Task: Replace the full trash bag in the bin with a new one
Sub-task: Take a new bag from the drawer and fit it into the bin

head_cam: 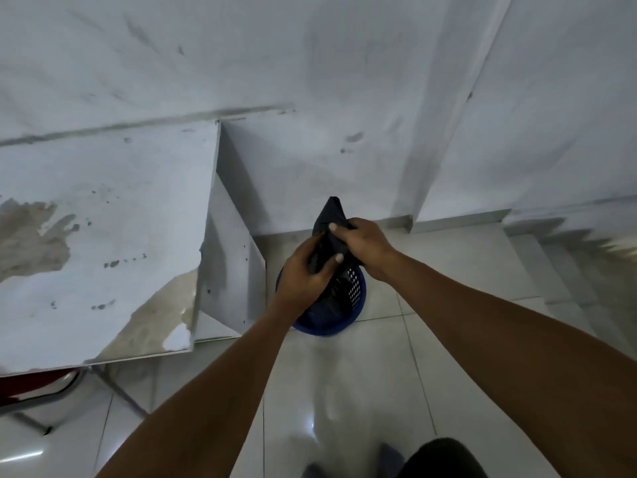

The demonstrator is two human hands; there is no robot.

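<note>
A small blue perforated bin stands on the tiled floor beside a metal table leg panel. A black trash bag rises out of it, gathered to a point at the top. My left hand grips the bag's neck from the left and below. My right hand grips the same gathered plastic from the right, just above the bin's rim. The lower part of the bag is hidden inside the bin and behind my hands.
A stained steel table fills the left, its side panel close to the bin. A red chair seat sits under the table. A white wall stands behind; steps rise on the right.
</note>
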